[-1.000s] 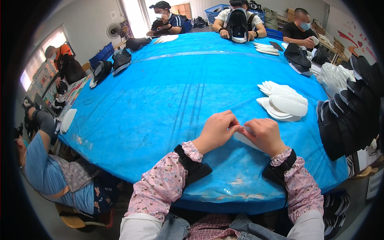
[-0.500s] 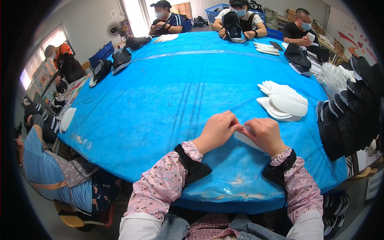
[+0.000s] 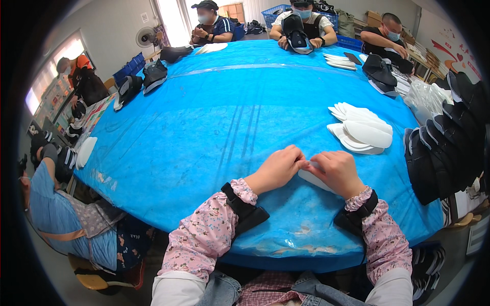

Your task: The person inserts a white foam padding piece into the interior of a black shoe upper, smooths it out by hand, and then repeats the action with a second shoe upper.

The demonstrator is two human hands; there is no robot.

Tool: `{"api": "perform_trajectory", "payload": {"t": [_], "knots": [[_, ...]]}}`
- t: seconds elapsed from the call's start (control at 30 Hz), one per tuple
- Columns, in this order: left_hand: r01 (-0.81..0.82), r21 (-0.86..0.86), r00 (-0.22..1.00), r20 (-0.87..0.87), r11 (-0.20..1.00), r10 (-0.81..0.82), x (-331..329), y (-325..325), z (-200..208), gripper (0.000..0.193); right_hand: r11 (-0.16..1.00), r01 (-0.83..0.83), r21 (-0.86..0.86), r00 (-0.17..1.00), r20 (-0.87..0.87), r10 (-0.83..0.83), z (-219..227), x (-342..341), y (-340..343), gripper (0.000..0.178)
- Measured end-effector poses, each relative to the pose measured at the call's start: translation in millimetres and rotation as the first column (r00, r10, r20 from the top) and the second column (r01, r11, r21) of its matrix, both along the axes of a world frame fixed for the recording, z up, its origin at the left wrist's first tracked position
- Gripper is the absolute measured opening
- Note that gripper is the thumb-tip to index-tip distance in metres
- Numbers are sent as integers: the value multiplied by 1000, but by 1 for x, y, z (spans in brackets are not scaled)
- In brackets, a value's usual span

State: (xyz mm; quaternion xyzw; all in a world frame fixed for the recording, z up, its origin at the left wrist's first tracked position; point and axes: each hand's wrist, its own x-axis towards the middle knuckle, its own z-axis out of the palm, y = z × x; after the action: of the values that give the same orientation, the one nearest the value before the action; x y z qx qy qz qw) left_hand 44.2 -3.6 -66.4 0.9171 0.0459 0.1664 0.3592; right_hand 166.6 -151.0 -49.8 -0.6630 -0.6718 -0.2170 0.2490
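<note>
Close in front of me, a white insole point(image 3: 313, 179) is partly covered by my right hand point(image 3: 338, 172), whose fingers are closed over it. My left hand point(image 3: 278, 167) meets the right at the insole's far end, thumb and fingers pinched together there. The fingertips of both hands touch, and they hide that end of the insole. Just beyond my right hand, a fanned pile of white insoles point(image 3: 368, 134) lies on the blue-covered table point(image 3: 204, 132).
Black shoe uppers point(image 3: 434, 163) stand in a row at the right edge, beside clear plastic bags point(image 3: 427, 98). More black shoes point(image 3: 154, 77) lie at the far left. Several people sit around the table; one across handles a black shoe point(image 3: 297, 34).
My hands stay almost in place, the fingers shifting only slightly on the insole. At the far right, a co-worker has leaned forward and lowered a hand.
</note>
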Motion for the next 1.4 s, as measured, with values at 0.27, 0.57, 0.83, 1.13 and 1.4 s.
{"api": "perform_trajectory", "payload": {"t": [0.27, 0.57, 0.83, 1.13, 1.4], "knots": [[-47, -158, 994, 93, 986, 62, 0, 1, -3, 31, 1000, -13, 18, 992, -123, 15, -2, -1, 1, 17], [-84, -176, 995, 43, 981, 93, 1, 8, -1, 39, 998, 25, -55, 903, -428, -46, -5, 1, 2, 9], [-84, -94, 996, 25, 992, 87, -1, 2, -1, 24, 1000, 8, -27, 901, -433, -19, -5, 2, 1, 8], [-48, -87, 998, -46, 995, 45, -3, 2, 2, 25, 996, -23, -85, 854, -519, -25, -3, 4, -1, 31], [18, -25, 999, -42, 1000, -19, -5, 2, 4, 23, 999, -19, -39, 809, -588, -7, 3, -2, -1, 28]]}}
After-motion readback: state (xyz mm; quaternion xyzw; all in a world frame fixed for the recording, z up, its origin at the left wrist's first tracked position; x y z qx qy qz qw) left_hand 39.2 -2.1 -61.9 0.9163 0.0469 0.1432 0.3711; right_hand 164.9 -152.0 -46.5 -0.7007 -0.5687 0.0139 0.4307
